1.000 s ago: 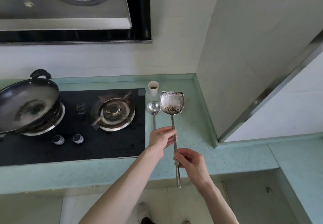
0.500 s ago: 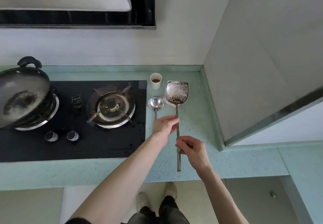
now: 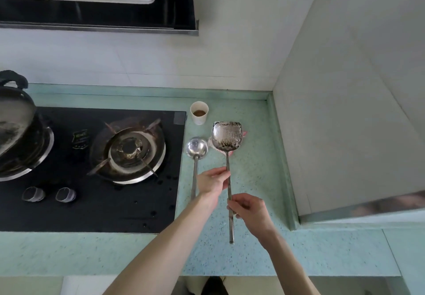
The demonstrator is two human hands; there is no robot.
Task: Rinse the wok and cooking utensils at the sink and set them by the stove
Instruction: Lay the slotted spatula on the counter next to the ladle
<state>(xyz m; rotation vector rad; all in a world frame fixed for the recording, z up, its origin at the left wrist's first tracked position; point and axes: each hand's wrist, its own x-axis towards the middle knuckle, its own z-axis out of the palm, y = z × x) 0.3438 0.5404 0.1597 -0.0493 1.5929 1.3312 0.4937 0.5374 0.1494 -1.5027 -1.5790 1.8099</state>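
The metal spatula [image 3: 227, 137], its flat blade smeared with dark residue, is held mid-frame over the speckled green counter [image 3: 253, 179]: thin handle pinched by the right hand [image 3: 249, 212], touched higher up by the left hand [image 3: 212, 181], grip not clear. The shiny round ladle [image 3: 196, 148] lies beside it, handle partly hidden. The wok [image 3: 13, 120] is cut off at the left edge.

Kitchen corner, pale and daylit

Soft light is falling on white tiled walls [image 3: 230, 41], a speckled green countertop [image 3: 253, 255] and a range hood [image 3: 96, 2] hanging overhead.

cup [image 3: 199, 115] (behind ladle [image 3: 196, 149]), bare countertop [image 3: 259, 175] rightward
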